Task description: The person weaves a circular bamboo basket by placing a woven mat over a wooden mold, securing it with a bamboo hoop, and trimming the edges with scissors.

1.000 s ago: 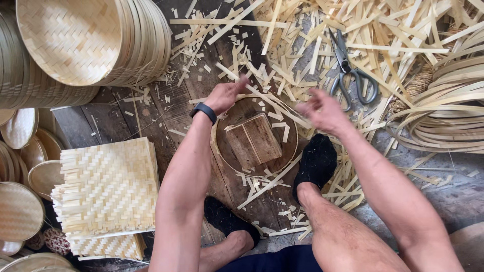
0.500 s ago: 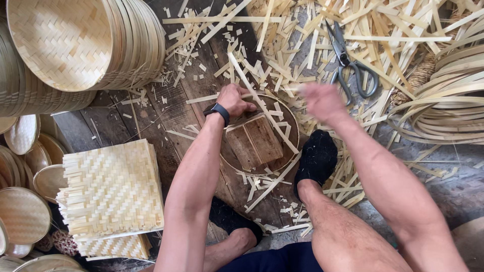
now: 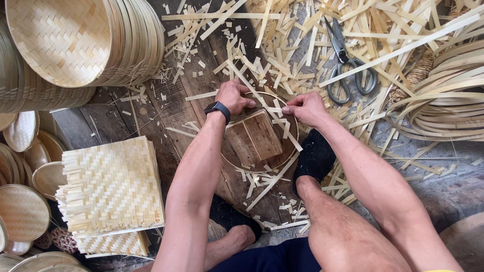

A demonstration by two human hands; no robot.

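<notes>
Nearest, between the 2 black-socked feet, a thin bamboo hoop [image 3: 237,163] lies flat on the plank floor around a wooden block [image 3: 253,137], its opening facing up. Being round, it has no real long axis; its overlapping ends sit at the far rim. There the left hand [image 3: 233,98] curls its fingers over the rim and the right hand [image 3: 305,108] pinches the strip between thumb and forefinger. The step looks like closing the overlap; the next move calls for steady tension from both hands. Beyond lie scissors [image 3: 348,65] among offcuts.
</notes>
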